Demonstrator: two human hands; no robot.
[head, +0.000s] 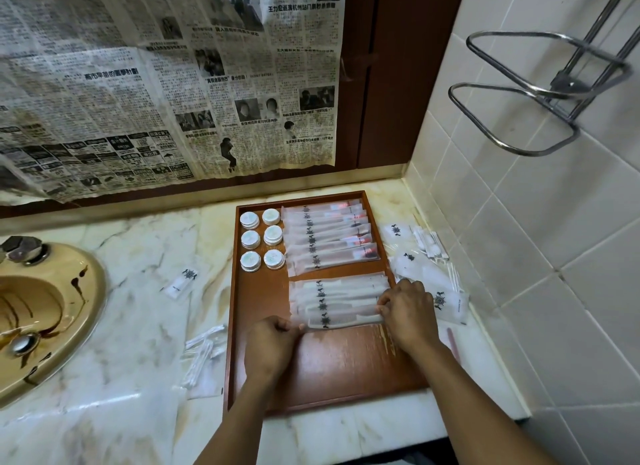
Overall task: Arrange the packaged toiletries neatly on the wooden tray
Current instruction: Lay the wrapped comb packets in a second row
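Tray roughly half filled; I am squaring up the nearest comb packet.

On the table off the tray's left edge, one small sachet (181,284) and a loose heap of cotton-bud packets (204,355) are yet to be placed. On the wooden tray (332,378), six round tubs (262,239) stand in two columns at the far left corner, and overlapped toothbrush packets (329,236) fill the far right corner. Just nearer me lies the row of comb packets (339,295). My left grip (270,347) pinches the left end of the nearest comb packet (343,321), and my right grip (407,312) pinches its right end. The tray's near half is bare wood. Off its right edge, more loose packets (429,274) lie on the table. I judge about half the sorting remains.
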